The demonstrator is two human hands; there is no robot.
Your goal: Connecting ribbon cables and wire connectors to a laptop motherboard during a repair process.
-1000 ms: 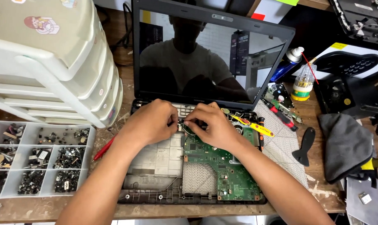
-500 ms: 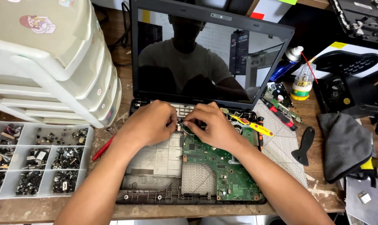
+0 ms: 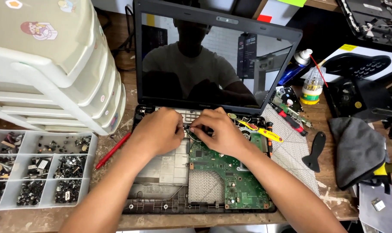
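Grip: both hands (image 3: 159, 131) (image 3: 219, 131) fingertips pinched together over open laptop base (image 3: 174, 172); pinched item hidden, unclear

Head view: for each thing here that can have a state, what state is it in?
Laptop: lid open, screen dark, keyboard cover off.
Green circuit board: exposed.
Parts tray: uncovered, compartments filled.
Left hand: fingertips pinched at the base's top edge.
Right hand: pinched there too.

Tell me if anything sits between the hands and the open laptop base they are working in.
Nothing visible does. The left hand and right hand already rest on the laptop base, fingertips meeting near its hinge edge beside the green board. What the fingertips pinch is hidden.
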